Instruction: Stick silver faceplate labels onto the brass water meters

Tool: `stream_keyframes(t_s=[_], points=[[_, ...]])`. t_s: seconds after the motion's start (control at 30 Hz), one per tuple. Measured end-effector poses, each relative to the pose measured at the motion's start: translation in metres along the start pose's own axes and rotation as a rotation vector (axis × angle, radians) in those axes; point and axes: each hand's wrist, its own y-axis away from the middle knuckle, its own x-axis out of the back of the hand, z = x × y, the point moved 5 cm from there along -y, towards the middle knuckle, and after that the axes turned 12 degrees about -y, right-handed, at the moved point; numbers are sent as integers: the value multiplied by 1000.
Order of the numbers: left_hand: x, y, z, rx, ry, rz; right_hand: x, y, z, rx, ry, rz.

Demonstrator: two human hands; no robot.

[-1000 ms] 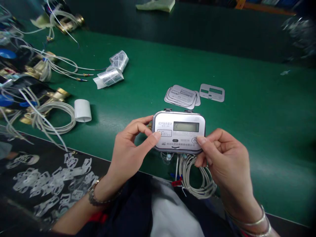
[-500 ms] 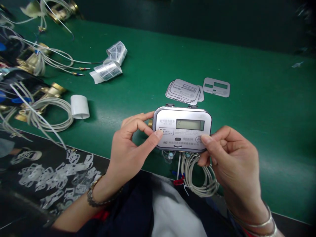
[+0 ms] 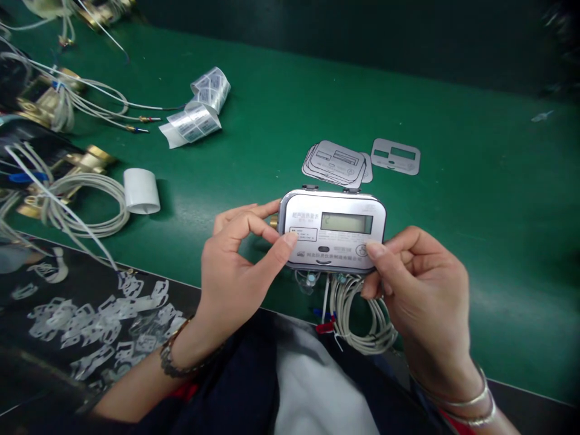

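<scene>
A grey meter (image 3: 333, 231) with a small display faces up in front of me, a brass fitting showing at its left side. My left hand (image 3: 247, 260) grips its left edge, the thumb on the lower left of the faceplate. At the lower right corner, my right hand (image 3: 421, 290) pinches the meter between thumb and fingers. A coil of grey cable (image 3: 367, 317) lies below the meter, beside a red tag (image 3: 325, 327). Just beyond the meter is a stack of silver faceplates (image 3: 335, 163), with a single faceplate (image 3: 396, 157) to its right.
On the green table (image 3: 281, 96) lie a curled strip of labels (image 3: 194, 124) and a white roll (image 3: 142, 191). Brass meters with coiled cables (image 3: 88, 208) crowd the left side. White scraps (image 3: 99, 320) lie at the lower left, below the table edge.
The view has shifted slightly, so the table items appear a little further left and higher. Both hands keep their hold on the meter.
</scene>
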Motion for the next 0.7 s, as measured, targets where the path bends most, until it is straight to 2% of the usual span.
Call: stream_keyframes(t_s=[0.33, 0.7], points=[[2, 0, 1, -46, -115, 37, -4, 3, -4, 76, 72, 46], [3, 1, 2, -55, -148, 30, -4, 3, -3, 63, 71, 32]])
